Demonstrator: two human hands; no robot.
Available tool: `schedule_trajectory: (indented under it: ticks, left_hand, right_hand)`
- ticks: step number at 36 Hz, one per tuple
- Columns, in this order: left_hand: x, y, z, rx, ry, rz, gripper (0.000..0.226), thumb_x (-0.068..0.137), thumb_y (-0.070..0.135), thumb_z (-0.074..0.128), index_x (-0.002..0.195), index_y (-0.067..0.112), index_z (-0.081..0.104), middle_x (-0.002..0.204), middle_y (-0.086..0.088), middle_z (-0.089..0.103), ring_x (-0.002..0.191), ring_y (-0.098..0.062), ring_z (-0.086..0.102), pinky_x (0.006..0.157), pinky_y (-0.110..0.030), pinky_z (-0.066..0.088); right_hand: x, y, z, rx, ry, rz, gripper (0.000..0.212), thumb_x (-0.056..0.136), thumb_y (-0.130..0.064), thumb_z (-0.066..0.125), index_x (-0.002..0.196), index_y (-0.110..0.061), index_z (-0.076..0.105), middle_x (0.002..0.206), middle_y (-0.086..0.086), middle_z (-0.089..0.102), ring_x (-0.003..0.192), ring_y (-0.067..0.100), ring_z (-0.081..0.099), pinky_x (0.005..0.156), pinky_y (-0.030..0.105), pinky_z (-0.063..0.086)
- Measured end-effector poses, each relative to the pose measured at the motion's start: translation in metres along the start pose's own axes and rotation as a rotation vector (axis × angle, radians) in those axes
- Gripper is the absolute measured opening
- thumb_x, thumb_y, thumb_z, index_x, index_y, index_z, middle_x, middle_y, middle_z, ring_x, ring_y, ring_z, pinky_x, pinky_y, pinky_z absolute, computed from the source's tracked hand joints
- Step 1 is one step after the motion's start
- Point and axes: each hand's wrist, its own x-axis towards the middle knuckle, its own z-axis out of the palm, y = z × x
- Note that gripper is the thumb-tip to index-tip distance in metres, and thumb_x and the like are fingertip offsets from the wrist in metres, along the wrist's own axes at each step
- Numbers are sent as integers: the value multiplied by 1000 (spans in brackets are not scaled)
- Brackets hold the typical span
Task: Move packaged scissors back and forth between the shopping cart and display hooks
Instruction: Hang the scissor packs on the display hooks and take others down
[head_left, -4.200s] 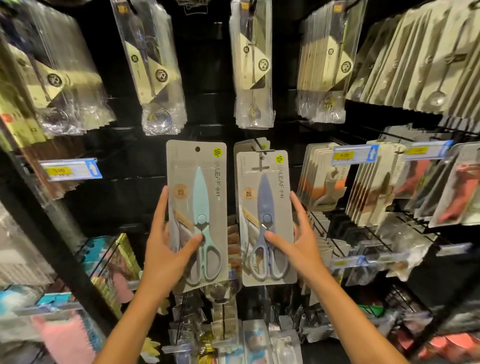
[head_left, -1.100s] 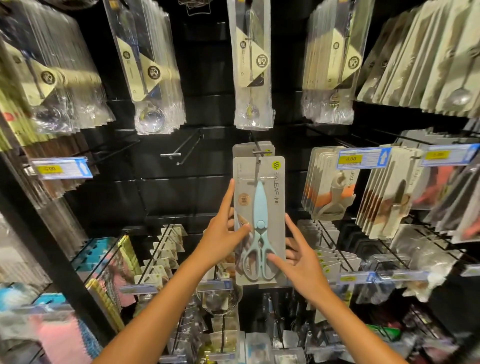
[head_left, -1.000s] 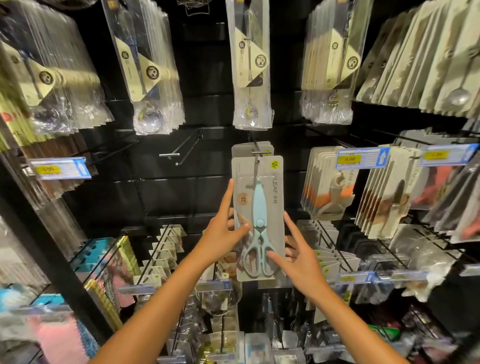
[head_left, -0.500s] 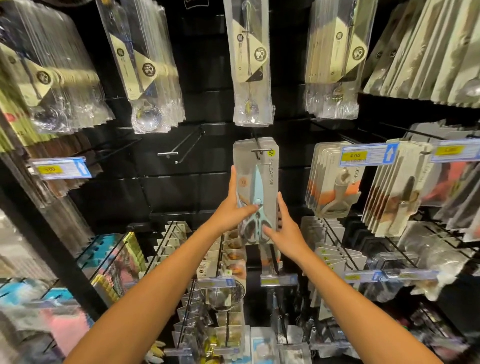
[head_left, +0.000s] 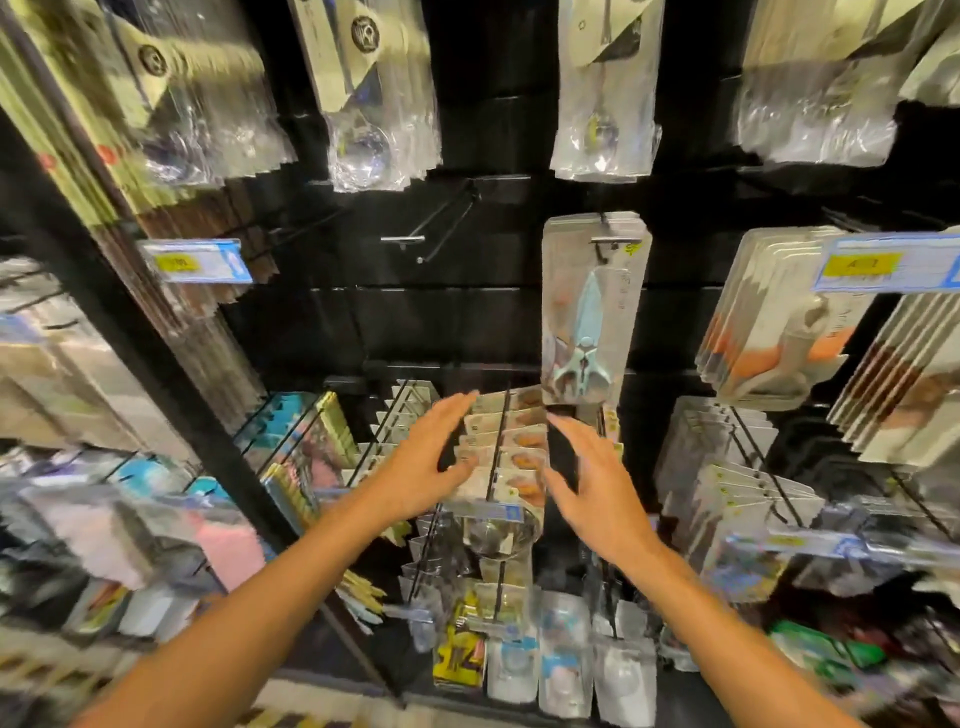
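Head view, setting: a dark shop display wall (head_left: 441, 322) crowded with carded goods on wire hooks; parts of the picture are smeared by motion blur.

Head view, task item: a packaged pair of scissors (head_left: 589, 312) with pale blue blades and handles hangs on a display hook (head_left: 613, 240), in front of more cards of the same kind. Its long axis runs up and down, blade tips up, handles down.

Head view, empty hook: to the left of it, a bare hook (head_left: 415, 240) sticks out from the wall with nothing on it.

Head view, left hand (head_left: 423, 462): held below and to the left of the scissors pack, fingers spread and nearly straight, gripping nothing. It lies in front of a lower row of small carded items (head_left: 511, 447); contact with them cannot be told.

Head view, right hand (head_left: 597, 493): just below the pack, fingers spread and lightly bent, holding nothing. Its fingertip (head_left: 555, 419) is near the pack's bottom edge but apart from it.

Head view, key relation: the pack lies above both hands, almost straight up from the right hand, which is the nearer one. The left hand sits lower and further to the side.

Head view, shopping cart: not in the picture.

Judgement: the pack looks hung and released. Taking it off again would call for reaching upward to its lower edges, then lifting it forward off the hook.
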Motion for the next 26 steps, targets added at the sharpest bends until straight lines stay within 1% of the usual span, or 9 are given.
schedule_trajectory:
  ticks: [3, 6, 7, 11, 14, 18, 21, 23, 26]
  left_hand:
    - [-44, -41, -3, 153, 46, -4, 67, 101, 41, 56, 160, 31, 25, 168, 7, 19, 153, -10, 18, 125, -39, 25]
    - [-96, -74, -11, 254, 100, -4, 63, 101, 43, 53, 158, 26, 32, 165, 2, 28, 151, -18, 30, 121, -37, 32]
    - [-114, -84, -15, 279, 107, -32, 63, 101, 47, 50, 157, 25, 34, 164, 1, 31, 150, -21, 32, 120, -41, 33]
    - [-197, -124, -30, 323, 97, -222, 66, 101, 62, 35, 157, 28, 35, 164, 0, 31, 151, -27, 29, 120, -50, 32]
    - [-263, -151, -40, 359, 90, -407, 71, 98, 65, 31, 155, 23, 40, 161, -6, 38, 149, -32, 35, 116, -55, 37]
    - [-353, -181, -57, 341, 81, -637, 76, 94, 66, 25, 160, 28, 24, 168, 1, 18, 156, -26, 15, 125, -50, 21]
    - [-419, -194, -69, 273, 102, -787, 75, 96, 63, 29, 161, 29, 17, 169, 2, 13, 156, -27, 10, 128, -45, 10]
    - [-466, -205, -71, 280, 145, -844, 78, 94, 66, 26, 160, 25, 25, 167, -1, 20, 155, -32, 19, 126, -48, 18]
    - [-533, -219, -72, 312, 168, -926, 77, 96, 69, 29, 154, 19, 41, 160, -9, 39, 144, -37, 41, 115, -55, 39]
  right_hand:
    - [0, -12, 31, -76, -221, -126, 59, 99, -27, 63, 153, -29, 39, 156, -12, 37, 147, 13, 32, 120, 40, 33]
    - [5, -40, 67, -135, -484, -221, 61, 101, -32, 58, 156, -31, 31, 161, -13, 27, 151, 11, 22, 121, 19, 16]
    - [6, -50, 82, -147, -544, -248, 62, 101, -34, 58, 156, -34, 30, 163, -12, 25, 151, 11, 20, 120, 17, 16]
    - [4, -97, 146, -205, -730, -385, 66, 99, -41, 59, 157, -34, 29, 164, -7, 26, 152, 17, 21, 123, 38, 27]
    - [-6, -137, 193, -196, -810, -503, 68, 98, -36, 62, 157, -31, 29, 164, -5, 26, 152, 17, 22, 125, 38, 23]
    - [-25, -193, 258, -198, -925, -605, 69, 99, -39, 60, 159, -27, 27, 165, -7, 24, 152, 14, 19, 123, 27, 16]
    - [-41, -231, 305, -166, -1050, -628, 69, 100, -42, 58, 158, -35, 22, 165, -11, 20, 152, 12, 16, 125, 33, 20]
    - [-53, -255, 338, -160, -1128, -657, 69, 100, -42, 57, 159, -32, 22, 164, -10, 21, 152, 13, 17, 124, 31, 21]
    - [-74, -286, 388, -190, -1174, -751, 69, 100, -44, 57, 159, -28, 25, 164, -7, 24, 151, 15, 20, 120, 26, 19]
